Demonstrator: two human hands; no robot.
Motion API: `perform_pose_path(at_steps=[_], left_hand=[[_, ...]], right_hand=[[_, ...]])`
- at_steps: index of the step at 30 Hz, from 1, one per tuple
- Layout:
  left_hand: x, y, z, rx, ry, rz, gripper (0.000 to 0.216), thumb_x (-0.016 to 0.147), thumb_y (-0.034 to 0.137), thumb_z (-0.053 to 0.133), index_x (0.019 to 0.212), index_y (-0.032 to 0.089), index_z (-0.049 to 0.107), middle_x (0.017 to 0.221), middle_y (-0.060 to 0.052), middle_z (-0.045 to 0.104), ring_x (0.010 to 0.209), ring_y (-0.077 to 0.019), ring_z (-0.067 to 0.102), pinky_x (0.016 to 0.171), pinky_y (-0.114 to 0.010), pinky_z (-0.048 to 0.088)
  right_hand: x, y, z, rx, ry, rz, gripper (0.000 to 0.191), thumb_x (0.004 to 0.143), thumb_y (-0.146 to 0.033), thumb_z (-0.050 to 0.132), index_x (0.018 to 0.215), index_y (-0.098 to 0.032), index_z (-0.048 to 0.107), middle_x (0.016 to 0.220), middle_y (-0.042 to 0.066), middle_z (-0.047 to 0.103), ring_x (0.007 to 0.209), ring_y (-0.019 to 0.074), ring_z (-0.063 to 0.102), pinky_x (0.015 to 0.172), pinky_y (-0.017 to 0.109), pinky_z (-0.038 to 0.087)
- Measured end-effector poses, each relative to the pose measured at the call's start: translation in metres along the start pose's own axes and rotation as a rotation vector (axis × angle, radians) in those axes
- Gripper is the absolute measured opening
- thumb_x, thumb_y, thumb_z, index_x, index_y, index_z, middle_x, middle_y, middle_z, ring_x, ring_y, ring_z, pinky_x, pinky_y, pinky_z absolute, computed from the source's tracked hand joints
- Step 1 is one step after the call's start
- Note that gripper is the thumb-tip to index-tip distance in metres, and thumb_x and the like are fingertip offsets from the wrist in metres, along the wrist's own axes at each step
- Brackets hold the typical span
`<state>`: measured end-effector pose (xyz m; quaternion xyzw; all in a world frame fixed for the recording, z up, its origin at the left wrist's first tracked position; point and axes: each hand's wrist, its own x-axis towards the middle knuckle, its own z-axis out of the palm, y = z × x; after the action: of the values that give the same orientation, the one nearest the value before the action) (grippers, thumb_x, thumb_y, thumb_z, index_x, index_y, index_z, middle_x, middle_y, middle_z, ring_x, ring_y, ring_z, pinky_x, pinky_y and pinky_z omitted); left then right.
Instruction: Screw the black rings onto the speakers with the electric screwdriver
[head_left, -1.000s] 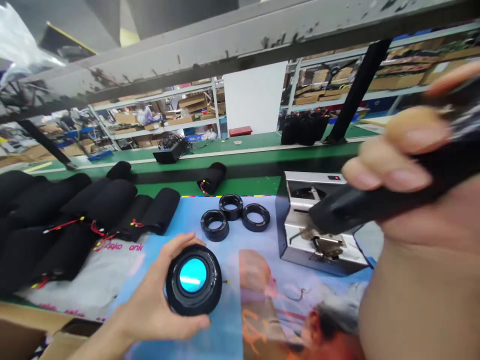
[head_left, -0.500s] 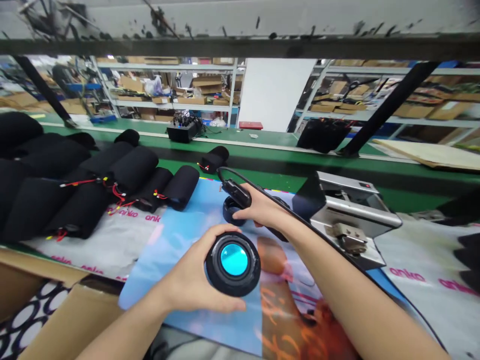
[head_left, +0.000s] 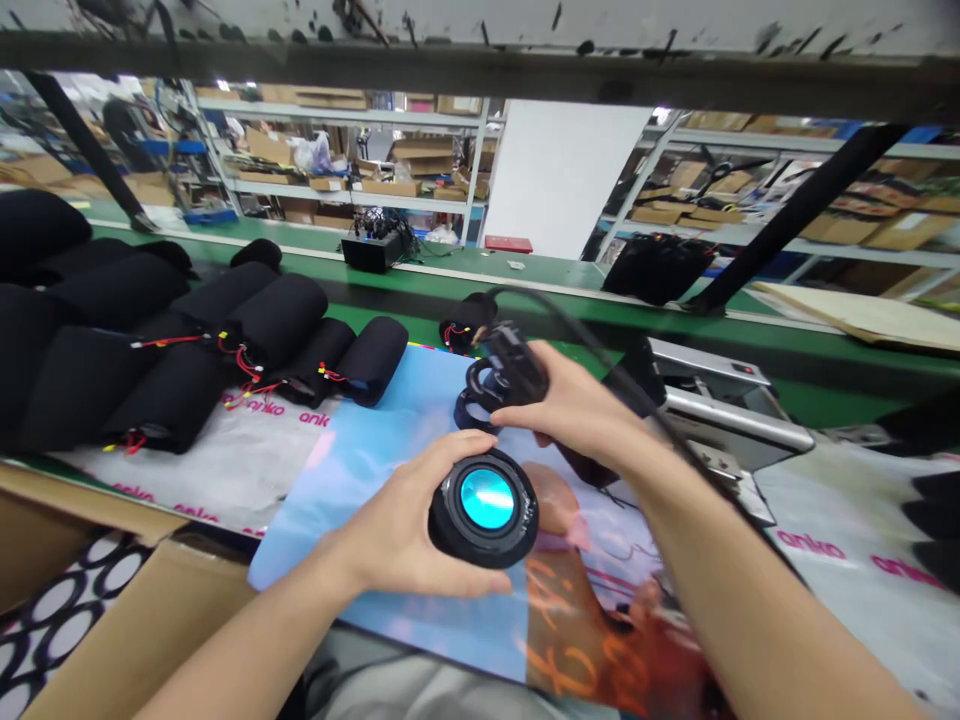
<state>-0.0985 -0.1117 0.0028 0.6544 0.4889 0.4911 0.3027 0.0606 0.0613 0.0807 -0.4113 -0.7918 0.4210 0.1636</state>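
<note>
My left hand is wrapped round a black cylindrical speaker whose round end with a cyan centre faces me, low over the printed blue mat. My right hand is closed on a black corded hand tool, and a black ring hangs at its fingers just above and behind the speaker. The tool's cable runs back to the right.
Several black fabric-covered cylinders with red wires lie in rows at the left. A silver metal machine stands right of my hands. One more black cylinder lies on the green conveyor. Cardboard boxes sit at the near left.
My right hand came down from close to the camera with the black tool, reached the rings on the mat, and now has one ring lifted. The left hand kept the speaker, shifting slightly right.
</note>
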Motion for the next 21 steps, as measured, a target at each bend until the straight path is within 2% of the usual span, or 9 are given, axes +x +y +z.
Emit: perform_pose_path(at_steps=[2, 4, 6, 7, 10, 12, 16, 18, 21], left_hand=[[0.001, 0.002, 0.000, -0.012, -0.019, -0.037, 0.103, 0.062, 0.045, 0.104, 0.150, 0.027, 0.052, 0.159, -0.017, 0.061, 0.146, -0.0437, 0.060, 0.125, -0.059, 0.048], [0.002, 0.005, 0.001, -0.098, -0.008, -0.108, 0.105, 0.061, 0.044, 0.105, 0.149, 0.025, 0.052, 0.151, -0.017, 0.066, 0.138, -0.0431, 0.067, 0.119, -0.058, 0.053], [0.004, 0.007, 0.004, -0.223, 0.012, -0.179, 0.102, 0.061, 0.041, 0.105, 0.147, 0.023, 0.053, 0.141, -0.015, 0.073, 0.129, -0.0412, 0.072, 0.112, -0.056, 0.057], [0.005, 0.008, 0.006, -0.282, 0.024, -0.196, 0.101, 0.062, 0.039, 0.105, 0.147, 0.023, 0.053, 0.139, -0.014, 0.074, 0.127, -0.0407, 0.072, 0.111, -0.055, 0.058], [0.006, 0.011, 0.010, -0.367, 0.076, -0.184, 0.103, 0.060, 0.033, 0.105, 0.149, 0.025, 0.054, 0.148, -0.013, 0.070, 0.138, -0.0423, 0.066, 0.117, -0.054, 0.054], [0.005, 0.011, 0.011, -0.373, 0.099, -0.173, 0.107, 0.060, 0.029, 0.105, 0.153, 0.026, 0.052, 0.156, -0.013, 0.064, 0.145, -0.0430, 0.060, 0.122, -0.053, 0.050], [0.005, 0.007, 0.010, -0.395, 0.087, -0.163, 0.111, 0.058, 0.026, 0.106, 0.152, 0.027, 0.048, 0.152, -0.014, 0.067, 0.142, -0.0413, 0.064, 0.121, -0.054, 0.051], [0.005, 0.004, 0.009, -0.395, 0.078, -0.164, 0.113, 0.056, 0.025, 0.107, 0.152, 0.027, 0.047, 0.150, -0.014, 0.068, 0.141, -0.0412, 0.065, 0.122, -0.055, 0.051], [0.005, 0.002, 0.009, -0.381, 0.089, -0.175, 0.115, 0.055, 0.025, 0.108, 0.152, 0.028, 0.046, 0.151, -0.014, 0.068, 0.143, -0.0418, 0.063, 0.123, -0.055, 0.049]], right_hand=[[-0.022, -0.007, -0.016, 0.059, 0.005, -0.050, 0.075, 0.068, -0.033, 0.097, 0.132, -0.023, 0.058, 0.085, -0.003, 0.067, 0.048, 0.0103, 0.056, 0.038, 0.019, 0.047], [-0.044, -0.011, -0.027, 0.135, -0.080, -0.138, 0.083, 0.065, -0.043, 0.099, 0.136, -0.024, 0.060, 0.103, 0.002, 0.072, 0.062, 0.0135, 0.065, 0.046, 0.020, 0.053], [-0.061, -0.013, -0.027, 0.166, -0.179, -0.178, 0.081, 0.067, -0.042, 0.097, 0.138, -0.027, 0.062, 0.115, 0.003, 0.073, 0.079, 0.0166, 0.071, 0.055, 0.019, 0.056], [-0.068, -0.014, -0.024, 0.149, -0.214, -0.167, 0.077, 0.069, -0.038, 0.095, 0.138, -0.028, 0.063, 0.113, 0.002, 0.074, 0.082, 0.0172, 0.072, 0.056, 0.018, 0.055], [-0.076, -0.016, -0.011, -0.005, -0.229, -0.117, 0.068, 0.070, -0.027, 0.089, 0.134, -0.034, 0.067, 0.103, -0.003, 0.074, 0.083, 0.0177, 0.070, 0.057, 0.019, 0.051], [-0.076, -0.015, -0.006, -0.055, -0.219, -0.131, 0.070, 0.066, -0.025, 0.091, 0.132, -0.038, 0.069, 0.101, -0.004, 0.073, 0.086, 0.0181, 0.070, 0.062, 0.020, 0.051], [-0.077, -0.002, -0.012, 0.062, -0.193, -0.074, 0.087, 0.060, -0.035, 0.100, 0.140, -0.036, 0.066, 0.097, -0.003, 0.071, 0.075, 0.0158, 0.063, 0.055, 0.019, 0.048], [-0.081, 0.007, -0.017, 0.135, -0.197, -0.032, 0.093, 0.062, -0.043, 0.102, 0.145, -0.033, 0.062, 0.095, -0.002, 0.071, 0.071, 0.0142, 0.060, 0.054, 0.019, 0.047], [-0.084, 0.018, -0.017, 0.188, -0.216, -0.050, 0.097, 0.067, -0.047, 0.102, 0.151, -0.032, 0.056, 0.101, -0.001, 0.072, 0.077, 0.0153, 0.064, 0.061, 0.020, 0.053]])
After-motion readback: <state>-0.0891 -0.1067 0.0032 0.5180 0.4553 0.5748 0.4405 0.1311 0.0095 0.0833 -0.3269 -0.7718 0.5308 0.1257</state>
